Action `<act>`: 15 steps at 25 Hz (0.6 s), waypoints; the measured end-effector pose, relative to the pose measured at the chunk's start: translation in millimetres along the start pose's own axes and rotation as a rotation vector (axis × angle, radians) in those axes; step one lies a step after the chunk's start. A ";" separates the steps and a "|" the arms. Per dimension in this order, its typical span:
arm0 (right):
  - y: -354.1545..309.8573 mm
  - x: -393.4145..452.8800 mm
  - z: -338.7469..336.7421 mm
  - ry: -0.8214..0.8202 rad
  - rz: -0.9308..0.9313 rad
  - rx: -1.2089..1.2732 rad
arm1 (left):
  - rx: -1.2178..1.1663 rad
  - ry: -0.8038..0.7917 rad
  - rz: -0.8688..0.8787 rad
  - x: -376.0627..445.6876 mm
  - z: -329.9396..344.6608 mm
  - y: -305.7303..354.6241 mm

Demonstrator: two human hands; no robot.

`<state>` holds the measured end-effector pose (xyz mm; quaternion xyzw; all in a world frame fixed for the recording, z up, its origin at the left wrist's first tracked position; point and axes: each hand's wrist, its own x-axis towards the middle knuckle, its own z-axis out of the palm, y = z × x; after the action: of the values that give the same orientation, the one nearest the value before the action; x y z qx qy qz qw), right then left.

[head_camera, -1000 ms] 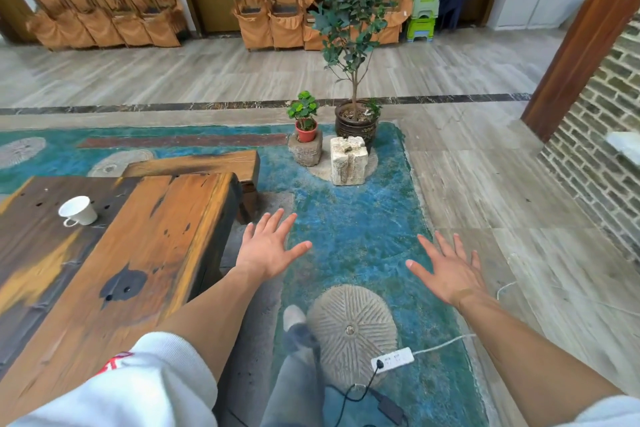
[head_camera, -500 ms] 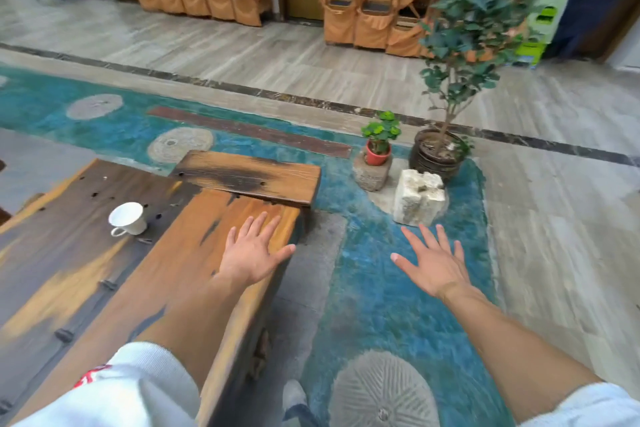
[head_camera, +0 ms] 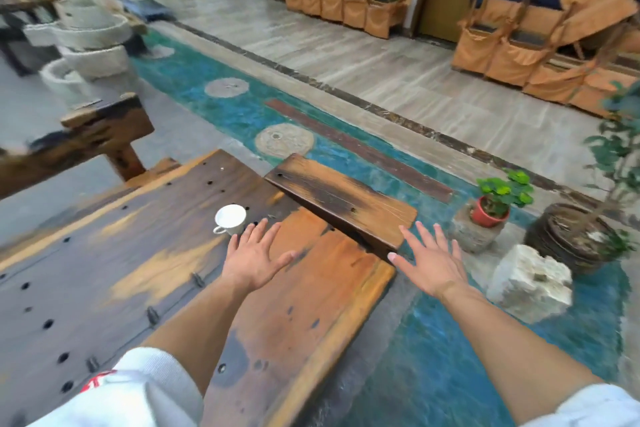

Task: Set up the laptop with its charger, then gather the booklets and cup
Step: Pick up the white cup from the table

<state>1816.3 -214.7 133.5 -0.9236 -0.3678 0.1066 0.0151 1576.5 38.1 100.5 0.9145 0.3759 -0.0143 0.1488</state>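
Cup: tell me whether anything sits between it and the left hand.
Nothing visible does. The cup stands upright on the table, just beyond the fingertips of the open left hand, with only bare wood showing between them. The right hand is off past the table's edge.

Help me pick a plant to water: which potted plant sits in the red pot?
The small leafy plant in the red pot atop a stone block; the tall tree beside it stands in a dark pot.
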 end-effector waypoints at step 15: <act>-197.5 182.0 6.7 -0.088 -0.575 -0.128 | -0.111 0.171 -0.582 -14.9 -10.7 -133.9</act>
<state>1809.9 53.2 114.1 -0.7750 -0.6208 0.1142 -0.0297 1472.2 121.0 77.7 0.7569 0.6334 0.0412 0.1558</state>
